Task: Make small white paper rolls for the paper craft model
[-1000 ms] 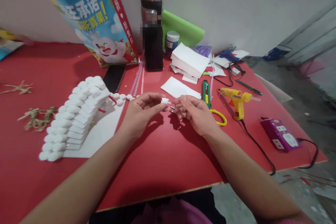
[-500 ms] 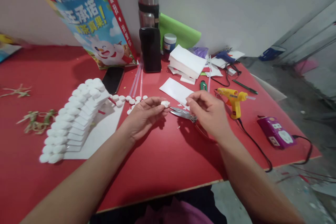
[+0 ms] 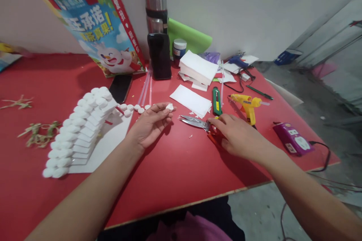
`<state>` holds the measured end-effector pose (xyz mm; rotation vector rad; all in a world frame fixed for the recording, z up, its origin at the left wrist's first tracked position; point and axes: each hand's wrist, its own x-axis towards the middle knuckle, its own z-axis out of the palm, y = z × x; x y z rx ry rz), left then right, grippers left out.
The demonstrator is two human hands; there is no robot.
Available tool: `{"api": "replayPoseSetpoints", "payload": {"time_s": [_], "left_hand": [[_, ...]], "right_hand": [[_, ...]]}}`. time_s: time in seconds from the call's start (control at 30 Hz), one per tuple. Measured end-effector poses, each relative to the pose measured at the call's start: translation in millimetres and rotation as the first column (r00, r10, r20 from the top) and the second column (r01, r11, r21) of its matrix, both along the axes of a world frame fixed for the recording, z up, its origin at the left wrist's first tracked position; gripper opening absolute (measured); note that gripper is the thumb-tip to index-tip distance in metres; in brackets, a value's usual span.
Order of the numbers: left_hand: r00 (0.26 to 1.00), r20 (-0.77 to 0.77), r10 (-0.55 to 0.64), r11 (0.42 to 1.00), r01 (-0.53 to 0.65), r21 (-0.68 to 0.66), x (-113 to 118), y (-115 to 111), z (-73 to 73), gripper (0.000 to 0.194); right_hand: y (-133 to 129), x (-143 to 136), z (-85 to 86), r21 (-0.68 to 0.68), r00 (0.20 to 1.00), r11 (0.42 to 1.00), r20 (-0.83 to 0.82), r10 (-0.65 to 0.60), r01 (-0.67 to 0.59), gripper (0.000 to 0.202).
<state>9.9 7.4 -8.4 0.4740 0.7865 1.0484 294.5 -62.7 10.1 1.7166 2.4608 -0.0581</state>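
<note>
Between the thumb and fingertips of my left hand (image 3: pixel 154 122) is a small crumpled white piece (image 3: pixel 169 107), its material unclear. My right hand (image 3: pixel 236 131) has its fingers and thumb around the handles of the scissors (image 3: pixel 195 121), which lie on the red table with slightly parted blades pointing left. Part of the handles is hidden under the hand. Tiny white scraps (image 3: pixel 190 136) lie near the blades. Left of my left hand, a curved stepped white paper model (image 3: pixel 87 131) carries rows of puffy white discs. Several loose white discs (image 3: pixel 128 113) are beside it.
Behind the scissors are folded white paper (image 3: pixel 190 99) and a green utility knife (image 3: pixel 217 101). To the right lie a yellow glue gun (image 3: pixel 248 105) and a purple box (image 3: pixel 292 139) with a cord. A phone (image 3: pixel 160 56), a flask (image 3: pixel 155 7) and a printed bag (image 3: pixel 110 41) stand at the back.
My right hand has moved down and right, away from the left hand, onto the scissors' handles. My left hand has shifted slightly left with the white piece. The utility knife shows more fully.
</note>
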Motion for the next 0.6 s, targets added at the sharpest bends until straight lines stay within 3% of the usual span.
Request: {"api": "replayPoseSetpoints", "payload": {"time_s": [0.3, 0.47, 0.6], "left_hand": [[1.000, 0.024, -0.007, 1.000, 0.007, -0.019, -2, 2, -2.0, 0.018], [0.999, 0.038, 0.020, 0.999, -0.018, -0.051, -3, 2, 0.5, 0.016], [0.998, 0.044, 0.037, 0.998, -0.034, -0.059, -2, 2, 0.2, 0.016]], "right_hand": [[11, 4, -0.7, 0.007, 0.997, 0.997, -0.024, 0.076, -0.075, 0.056], [2, 14, 0.7, -0.037, 0.994, 0.997, -0.085, 0.062, -0.066, 0.055], [-4, 21, -2.4, -0.067, 0.979, 0.998, -0.204, -0.027, 0.013, 0.035]]}}
